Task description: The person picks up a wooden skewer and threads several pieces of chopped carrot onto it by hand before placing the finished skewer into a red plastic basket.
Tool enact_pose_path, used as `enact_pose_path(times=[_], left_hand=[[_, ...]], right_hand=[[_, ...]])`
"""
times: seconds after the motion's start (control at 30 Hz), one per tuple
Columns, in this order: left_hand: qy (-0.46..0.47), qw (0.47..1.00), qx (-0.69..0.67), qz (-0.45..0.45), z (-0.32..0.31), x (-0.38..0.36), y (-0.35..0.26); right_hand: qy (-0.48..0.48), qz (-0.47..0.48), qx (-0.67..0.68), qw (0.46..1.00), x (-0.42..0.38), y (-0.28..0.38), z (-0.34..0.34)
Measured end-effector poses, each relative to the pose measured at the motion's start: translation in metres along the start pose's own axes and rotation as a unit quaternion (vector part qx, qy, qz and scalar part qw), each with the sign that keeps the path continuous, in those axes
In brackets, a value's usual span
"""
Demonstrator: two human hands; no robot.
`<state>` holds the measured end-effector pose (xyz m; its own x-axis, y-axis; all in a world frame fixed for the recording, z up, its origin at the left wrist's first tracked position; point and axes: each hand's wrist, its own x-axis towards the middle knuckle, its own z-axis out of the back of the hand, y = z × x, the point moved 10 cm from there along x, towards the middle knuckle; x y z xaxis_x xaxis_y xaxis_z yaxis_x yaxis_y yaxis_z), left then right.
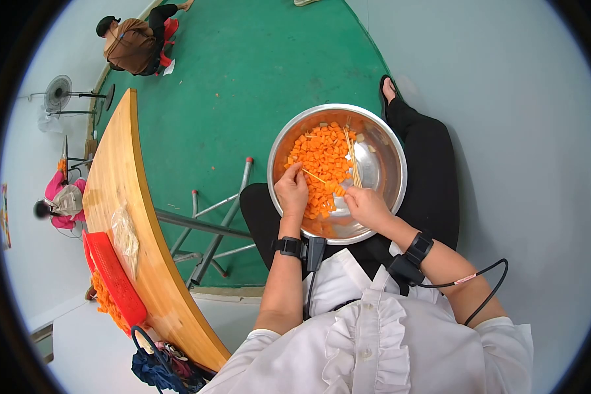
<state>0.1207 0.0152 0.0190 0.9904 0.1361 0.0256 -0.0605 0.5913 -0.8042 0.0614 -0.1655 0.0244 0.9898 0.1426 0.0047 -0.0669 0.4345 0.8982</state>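
Green flooring (210, 118) is spreading out beneath the scene, with a person in brown (131, 49) sitting at its far side and a person in pink (75, 200) sitting farther left, below a standing fan (58, 93). Along the left, a wooden tabletop (152, 249) is carrying a red plastic basket (115, 279) and a clear plastic bag (125, 236) with thin sticks in it.

Between the wearer's black-trousered legs, a stainless-steel bowl (391, 164) is holding a broad heap of carrot cubes (318, 152). A bundle of loose skewers (356, 157) is leaning inside, beside the heap, its lower end lying close to the right hand (371, 209). Over the cubes, the left hand (292, 190) is pinching a bamboo skewer (314, 175) by its near end, the grip closing between thumb and finger. The right hand's grip is grasping orange threaded pieces (339, 191) at the skewer's other end; whether it is also touching the bundle, I cannot tell.

Being thin and light, the skewer is probably behaving stiffly along its length but bending or snapping under sideways force, so the bare shaft near the carrot is offering the steadiest hold. The cubes are looking firm and moist, likely slippery and apt to split if pierced off-centre; opposite side faces are giving fingertips the surest purchase, away from the point.
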Motion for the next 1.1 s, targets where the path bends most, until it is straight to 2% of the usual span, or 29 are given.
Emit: enact_pose_path(times=[0.07,0.27,0.37,0.4,0.43,0.5,0.53,0.6,0.63,0.67,0.77,0.87,0.97,1.0,1.03,1.07,1.1], left_hand=[[0.008,0.998,0.052,-0.021,0.000,0.000,-0.002],[0.011,1.000,0.028,-0.003,0.000,-0.002,-0.004],[0.006,0.999,0.038,-0.018,-0.001,-0.002,-0.002],[0.009,0.999,0.040,-0.019,-0.001,-0.002,-0.003],[0.012,0.999,0.042,-0.019,-0.001,-0.002,-0.003],[0.014,0.999,0.040,-0.023,0.000,-0.003,-0.005],[0.014,0.999,0.036,-0.027,0.001,-0.003,-0.007],[0.009,0.998,0.043,-0.037,0.002,-0.004,-0.012],[0.005,0.998,0.054,-0.043,0.002,-0.004,-0.016],[0.002,0.997,0.066,-0.049,0.002,-0.004,-0.018],[0.007,0.995,0.086,-0.054,0.001,-0.003,-0.016],[0.005,0.996,0.075,-0.056,0.001,-0.005,-0.018],[0.013,0.998,0.054,-0.023,-0.001,-0.004,-0.007],[0.016,0.998,0.053,-0.024,-0.001,-0.005,-0.008],[0.020,0.998,0.052,-0.025,-0.001,-0.005,-0.008],[0.024,0.998,0.051,-0.026,-0.002,-0.005,-0.009],[0.027,0.999,0.040,-0.017,-0.002,-0.005,-0.008]], right_hand=[[-0.008,0.028,-0.156,0.987,0.002,0.021,0.014],[-0.007,0.063,-0.201,0.977,0.003,0.027,0.016],[0.011,-0.005,0.099,0.995,0.002,-0.011,-0.005],[0.089,-0.129,0.228,0.961,-0.001,-0.030,-0.021],[0.164,-0.248,0.348,0.889,-0.010,-0.042,-0.035],[0.233,-0.360,0.444,0.787,-0.025,-0.048,-0.051],[0.232,-0.362,0.434,0.792,-0.025,-0.054,-0.052],[0.160,-0.252,0.301,0.906,-0.008,-0.054,-0.034],[0.082,-0.128,0.166,0.974,0.000,-0.037,-0.016],[0.001,0.001,0.022,1.000,0.003,-0.013,0.000],[0.022,0.031,-0.205,0.978,0.005,0.021,0.014],[0.024,0.056,-0.236,0.970,0.008,0.026,0.018],[-0.017,0.064,-0.181,0.981,0.005,0.016,0.016],[0.047,-0.071,-0.007,0.996,0.006,-0.010,0.006],[0.108,-0.202,0.168,0.959,-0.001,-0.030,-0.010],[0.164,-0.322,0.334,0.870,-0.014,-0.039,-0.031],[0.168,-0.326,0.341,0.866,-0.013,-0.040,-0.031]])
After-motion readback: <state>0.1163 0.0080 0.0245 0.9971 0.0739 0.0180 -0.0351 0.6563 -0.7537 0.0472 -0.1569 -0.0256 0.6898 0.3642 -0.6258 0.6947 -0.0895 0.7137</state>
